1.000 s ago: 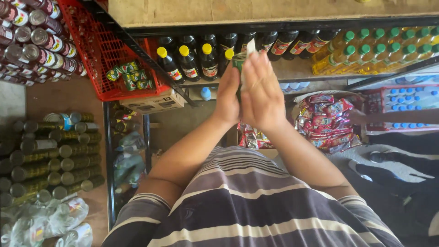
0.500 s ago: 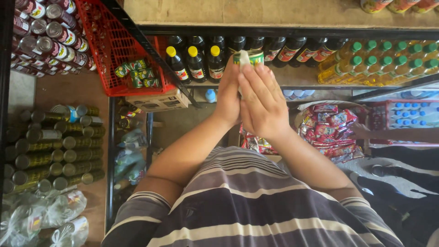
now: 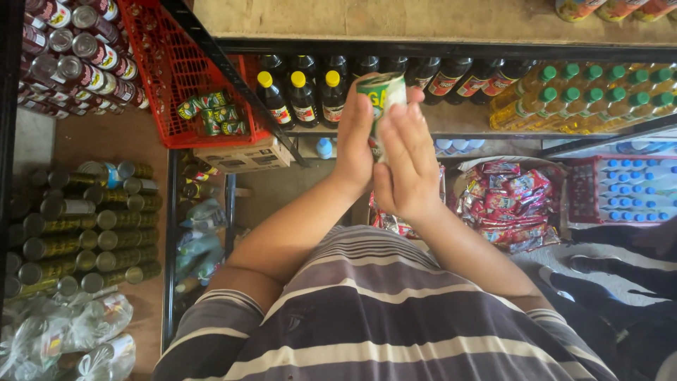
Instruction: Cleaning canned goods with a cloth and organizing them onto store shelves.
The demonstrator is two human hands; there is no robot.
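A small green and white can (image 3: 383, 95) is held up in front of the shelves between both hands. My left hand (image 3: 354, 144) grips its left side. My right hand (image 3: 405, 166) lies over its front and right side, fingers stretched upward. Most of the can is hidden by the fingers; only its top end shows. Just beyond it stands a row of dark bottles with yellow caps (image 3: 303, 95) on a shelf.
A red wire basket (image 3: 166, 77) with small green packets hangs at upper left. Red-labelled cans (image 3: 67, 60) and gold cans (image 3: 77, 233) fill the left shelves. Yellow bottles with green caps (image 3: 585, 99) stand at right, above red snack packs (image 3: 504, 201).
The hands have risen slightly and turned the can, so more of its green and white top shows above the fingers. The view has shifted a little to the left.
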